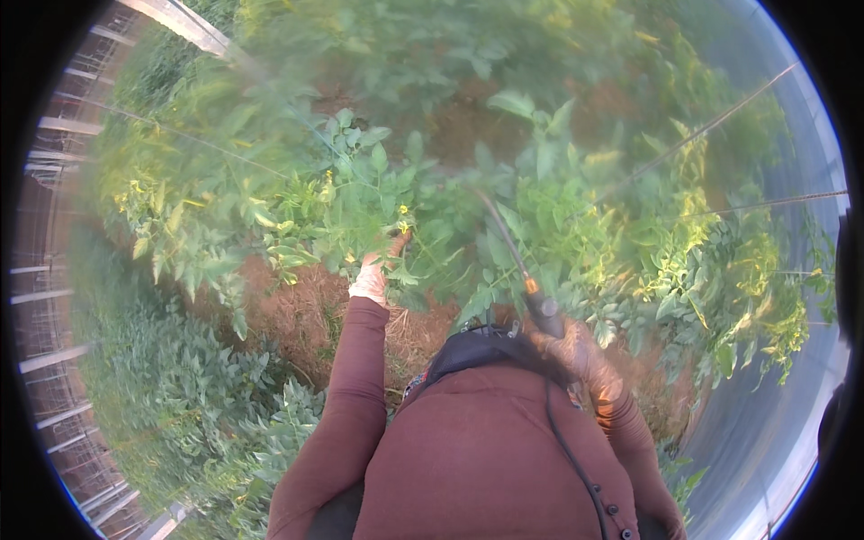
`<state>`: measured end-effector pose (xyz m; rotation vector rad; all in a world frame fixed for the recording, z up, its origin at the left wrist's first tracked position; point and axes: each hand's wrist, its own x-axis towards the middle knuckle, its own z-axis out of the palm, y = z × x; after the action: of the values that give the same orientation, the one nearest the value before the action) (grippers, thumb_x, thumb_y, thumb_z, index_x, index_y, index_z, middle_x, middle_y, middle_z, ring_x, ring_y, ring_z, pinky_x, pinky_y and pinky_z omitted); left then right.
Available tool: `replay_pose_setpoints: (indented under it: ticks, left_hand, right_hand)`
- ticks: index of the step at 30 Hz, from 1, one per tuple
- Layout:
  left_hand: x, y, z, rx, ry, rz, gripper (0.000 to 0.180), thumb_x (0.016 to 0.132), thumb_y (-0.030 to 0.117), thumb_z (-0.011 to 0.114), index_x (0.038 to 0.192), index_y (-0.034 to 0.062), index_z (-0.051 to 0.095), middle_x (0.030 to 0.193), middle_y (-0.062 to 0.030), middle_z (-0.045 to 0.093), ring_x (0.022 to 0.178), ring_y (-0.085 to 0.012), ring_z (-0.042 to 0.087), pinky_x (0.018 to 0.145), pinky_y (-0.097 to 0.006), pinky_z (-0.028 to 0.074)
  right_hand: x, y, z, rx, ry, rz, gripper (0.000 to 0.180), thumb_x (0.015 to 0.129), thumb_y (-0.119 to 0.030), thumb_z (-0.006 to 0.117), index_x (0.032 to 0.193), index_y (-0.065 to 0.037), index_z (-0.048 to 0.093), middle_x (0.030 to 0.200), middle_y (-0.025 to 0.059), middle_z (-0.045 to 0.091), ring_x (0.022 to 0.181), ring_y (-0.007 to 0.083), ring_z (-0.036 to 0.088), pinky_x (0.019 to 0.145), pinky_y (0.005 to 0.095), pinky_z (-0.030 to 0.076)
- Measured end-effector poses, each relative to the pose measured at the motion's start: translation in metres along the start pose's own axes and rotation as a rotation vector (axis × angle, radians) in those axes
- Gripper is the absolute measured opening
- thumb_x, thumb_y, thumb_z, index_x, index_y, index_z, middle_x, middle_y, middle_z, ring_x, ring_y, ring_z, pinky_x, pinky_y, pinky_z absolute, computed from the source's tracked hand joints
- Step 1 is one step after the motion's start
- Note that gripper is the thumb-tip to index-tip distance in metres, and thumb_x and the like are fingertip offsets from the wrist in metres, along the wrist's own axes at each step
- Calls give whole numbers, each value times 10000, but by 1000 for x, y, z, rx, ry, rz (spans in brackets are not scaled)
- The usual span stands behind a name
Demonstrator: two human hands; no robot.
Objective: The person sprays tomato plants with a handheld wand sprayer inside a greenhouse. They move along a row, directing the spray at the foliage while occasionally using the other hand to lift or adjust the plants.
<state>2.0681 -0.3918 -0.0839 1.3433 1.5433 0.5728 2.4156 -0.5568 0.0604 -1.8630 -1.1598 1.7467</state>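
Observation:
My left hand [373,273], pale at the wrist, reaches into the green leafy plants. Its fingers, partly covered by leaves, are closed at a small cluster of yellow flowers [404,225]. Close to my waist on the right, my right hand [576,353], in what looks like a brownish glove, is wrapped round the grey handle of a wand [544,310]. An orange collar joins that handle to a thin, dark rod, which slants up and left into the foliage. The rod's far end is blurred among the leaves [450,202].
Taut strings [760,90] cross above the plants on the right, beside translucent sheeting [792,360]. A pale post [184,22] leans in at the upper left. Another leafy row [171,396] grows at the left, past reddish soil [288,310]. A black cable [562,432] runs down my torso.

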Motion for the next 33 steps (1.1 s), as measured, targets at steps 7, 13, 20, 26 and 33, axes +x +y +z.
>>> replay_pose_setpoints:
  ticks: [7,13,20,26,33]
  left_hand:
    - [2,3,-6,278,-77,76,394,899,317,621,1207,71,603,1143,-152,652,1001,-284,632,868,-363,480]
    - [5,-16,0,390,84,173,226,869,208,632,1047,80,686,1039,-138,689,914,-285,660,799,-345,499]
    - [1,-38,6,283,5,58,380,877,323,630,1152,63,609,1044,-191,668,956,-326,639,840,-387,487]
    - [0,-36,11,231,77,113,347,884,309,625,1134,69,623,1020,-180,669,959,-326,632,847,-386,489]
    - [12,-54,21,735,39,330,305,877,139,566,1168,142,656,1069,-102,681,1069,-282,604,928,-378,470]
  right_hand:
    - [-1,1,-5,-10,-32,125,482,806,-380,711,1136,-35,642,969,160,695,944,268,666,835,379,495]
    - [-19,-14,-8,-161,-48,-46,554,786,-429,704,1192,-63,617,1047,174,684,1021,301,646,880,393,473]
    - [-21,-46,3,-222,-102,-93,532,791,-392,704,1189,-54,603,1021,183,678,978,307,646,853,395,477]
    - [-33,-50,-5,-250,-160,-62,434,791,-273,681,1143,-25,625,881,96,669,794,191,624,725,339,487]
    - [-42,-37,-15,-83,-153,-13,378,806,-262,706,1088,-22,631,799,70,648,692,156,599,650,319,481]
